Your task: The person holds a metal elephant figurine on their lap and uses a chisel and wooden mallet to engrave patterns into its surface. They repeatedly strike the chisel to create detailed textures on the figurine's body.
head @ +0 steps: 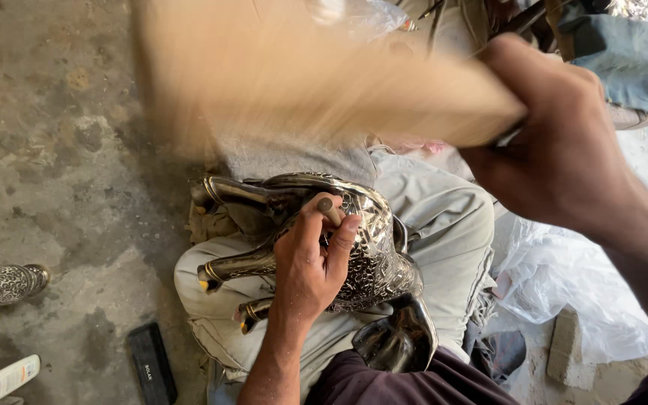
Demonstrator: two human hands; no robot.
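Left hand (310, 262) pinches a short punch (329, 210) between thumb and fingers, tip set on the metal animal figure (369, 247); figure lies on its side across the person's lap, directly under that hand, legs pointing left. Right hand (556, 142), up and to the right of the left, fist wrapped tight round a wooden mallet (301, 75), head motion-blurred above the figure. Left of the left hand on the concrete floor (61, 165): a patterned metal piece (5, 285), a flat black bar (151, 364). Below the right hand: crumpled clear plastic (571, 285)
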